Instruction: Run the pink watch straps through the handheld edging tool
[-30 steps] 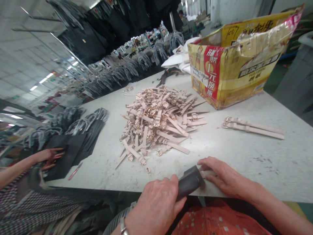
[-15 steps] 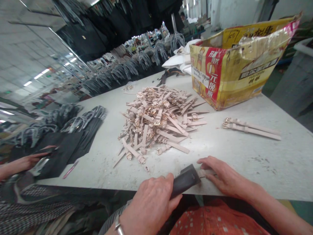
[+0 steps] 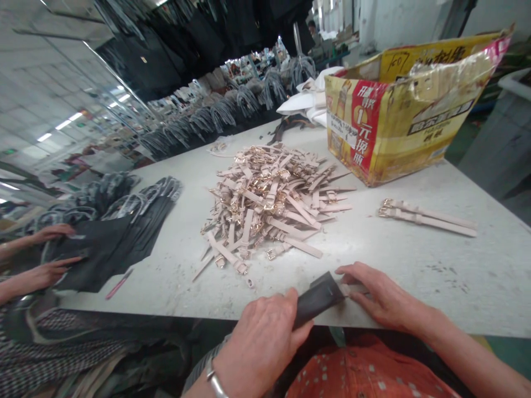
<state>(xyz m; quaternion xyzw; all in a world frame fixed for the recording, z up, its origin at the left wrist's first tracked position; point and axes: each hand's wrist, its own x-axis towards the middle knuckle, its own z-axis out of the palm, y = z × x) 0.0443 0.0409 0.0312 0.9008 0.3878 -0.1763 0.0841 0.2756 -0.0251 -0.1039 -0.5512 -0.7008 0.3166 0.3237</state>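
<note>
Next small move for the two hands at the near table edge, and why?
Probably slide the dark block, gripped in the left hand, along the pale strap that the right hand pins flat; its tip meets the strap's end.

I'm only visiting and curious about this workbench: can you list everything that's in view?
Pale pink straps with gold buckles: one big pile, mid-table.
Separate pink straps: two, side by side, right of the pile.
Torn cardboard box: one, yellow and red, far right.
White folded material: white, behind the box.
Flat black pieces with grey loops: many, left side.
Pink pen: one, near the left edge.
Worn table: one, grey-white.
Co-worker's hands: two, on the black pieces.
Black wedge-shaped block: one, at the near edge.
Single pale strap: one, by the block's tip.
Left hand: grips the block; silver bracelet on the wrist.
Right hand: flat, fingers on the single strap.
</note>
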